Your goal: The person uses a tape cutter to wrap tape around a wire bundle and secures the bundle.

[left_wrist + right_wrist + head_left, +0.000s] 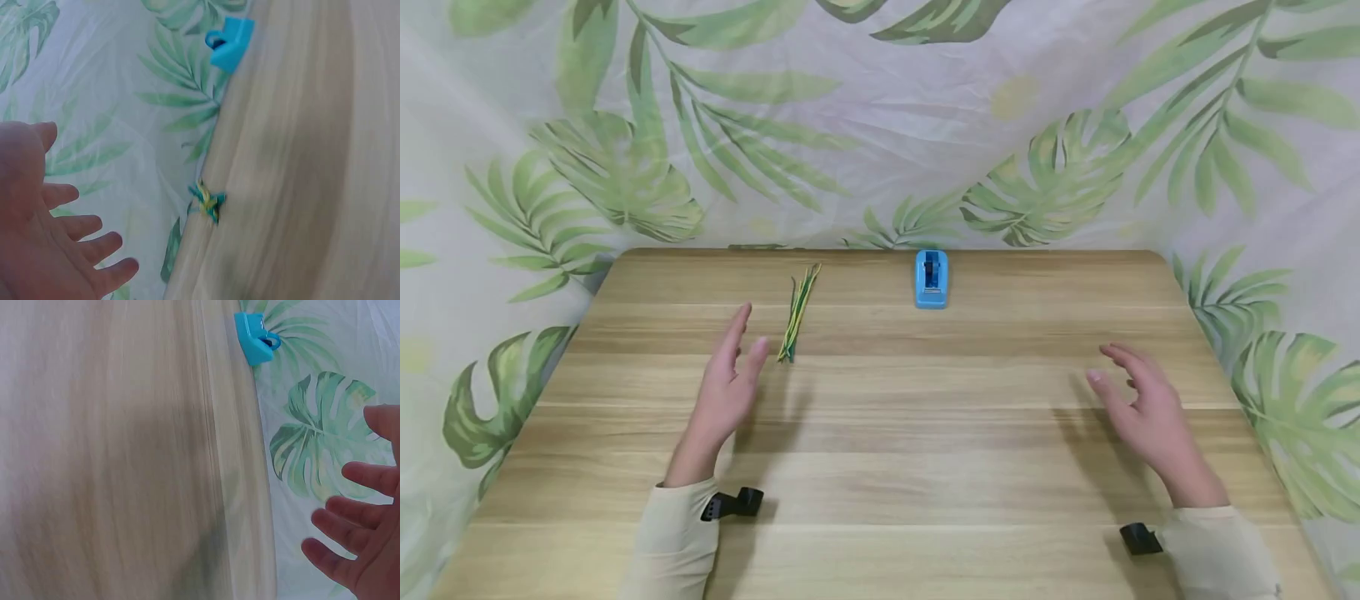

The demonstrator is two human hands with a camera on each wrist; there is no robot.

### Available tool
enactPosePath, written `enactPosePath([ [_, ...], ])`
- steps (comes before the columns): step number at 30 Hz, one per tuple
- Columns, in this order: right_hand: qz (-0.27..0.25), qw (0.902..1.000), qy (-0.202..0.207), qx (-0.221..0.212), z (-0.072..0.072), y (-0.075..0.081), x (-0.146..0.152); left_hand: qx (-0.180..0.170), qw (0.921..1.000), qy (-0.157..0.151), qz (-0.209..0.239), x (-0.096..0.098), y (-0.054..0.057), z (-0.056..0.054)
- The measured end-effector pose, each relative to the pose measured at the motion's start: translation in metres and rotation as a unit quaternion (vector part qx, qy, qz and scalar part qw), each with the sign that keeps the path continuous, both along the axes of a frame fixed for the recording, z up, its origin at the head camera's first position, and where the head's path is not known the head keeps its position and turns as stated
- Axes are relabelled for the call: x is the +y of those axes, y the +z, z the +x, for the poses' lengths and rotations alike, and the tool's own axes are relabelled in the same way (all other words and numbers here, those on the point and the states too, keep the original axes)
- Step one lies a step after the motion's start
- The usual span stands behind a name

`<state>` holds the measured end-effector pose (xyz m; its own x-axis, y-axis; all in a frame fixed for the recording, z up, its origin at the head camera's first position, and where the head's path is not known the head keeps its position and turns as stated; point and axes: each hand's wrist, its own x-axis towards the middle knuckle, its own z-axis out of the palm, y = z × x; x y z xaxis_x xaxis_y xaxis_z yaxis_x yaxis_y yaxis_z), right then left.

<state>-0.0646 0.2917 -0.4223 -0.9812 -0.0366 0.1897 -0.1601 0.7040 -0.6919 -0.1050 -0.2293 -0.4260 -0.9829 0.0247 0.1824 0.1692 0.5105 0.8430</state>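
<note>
Beige sleeves (pixel 672 542) are extending over the tabletop (pixel 925 467) from the near side. The left hand (pixel 726 392) and right hand (pixel 1153 417) are hovering empty, fingers loosely parted. Green-and-yellow strips (pixel 799 315) are lying just right of the left hand; a blue tape dispenser (pixel 931 287) is standing by the far edge.

Wood-grain table (pixel 955 467), far corners rounded; pale, green-leaf-patterned cloth (pixel 895 125) behind it and along both sides.

My left hand (pixel 44 240) extends, fingers apart; green-yellow bundle (pixel 207 201) and blue dispenser (pixel 234 49) rest near the wooden tabletop (pixel 300 162) edge.
</note>
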Motion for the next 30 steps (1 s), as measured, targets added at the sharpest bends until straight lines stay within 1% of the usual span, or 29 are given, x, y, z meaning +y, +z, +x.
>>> enactPosePath([
  [2,-0.016,0.9998,0.000,-0.012,0.001,0.000,-0.003,-0.021,0.9986,-0.010,0.048,0.004,0.003,-0.002],
  [4,-0.037,0.9990,-0.002,-0.026,0.001,0.000,-0.005,-0.044,0.9939,-0.020,0.099,0.008,0.006,-0.002],
  [7,-0.086,0.9953,0.002,-0.045,0.002,0.000,-0.008,-0.074,0.9830,-0.029,0.165,0.012,0.008,-0.003],
  [9,-0.129,0.9901,0.008,-0.055,0.002,0.000,-0.009,-0.091,0.9743,-0.037,0.202,0.015,0.009,-0.003],
  [10,-0.154,0.9860,0.012,-0.062,0.002,0.001,-0.010,-0.099,0.9698,-0.040,0.219,0.016,0.009,-0.003],
  [12,-0.216,0.9725,0.026,-0.084,0.003,0.002,-0.010,-0.115,0.9606,-0.046,0.249,0.018,0.009,-0.004],
  [14,-0.279,0.9531,0.040,-0.111,0.003,0.002,-0.012,-0.129,0.9529,-0.047,0.270,0.020,0.007,-0.005],
  [16,-0.329,0.9329,0.050,-0.139,0.003,0.001,-0.014,-0.140,0.9453,-0.046,0.291,0.021,0.006,-0.007],
  [18,-0.355,0.9198,0.056,-0.159,0.003,0.000,-0.017,-0.148,0.9393,-0.044,0.306,0.023,0.003,-0.010],
  [19,-0.360,0.9167,0.057,-0.164,0.003,-0.001,-0.019,-0.153,0.9366,-0.043,0.312,0.024,0.002,-0.011],
  [20,-0.363,0.9148,0.058,-0.168,0.003,-0.001,-0.020,-0.158,0.9346,-0.042,0.316,0.026,0.000,-0.013],
  [23,-0.352,0.9171,0.060,-0.177,0.001,-0.003,-0.025,-0.169,0.9309,-0.041,0.321,0.029,-0.004,-0.017],
  [26,-0.342,0.9193,0.063,-0.184,-0.002,-0.004,-0.029,-0.177,0.9297,-0.042,0.320,0.034,-0.007,-0.022],
  [30,-0.332,0.9211,0.065,-0.192,-0.005,-0.008,-0.035,-0.186,0.9280,-0.045,0.320,0.042,-0.011,-0.031],
])
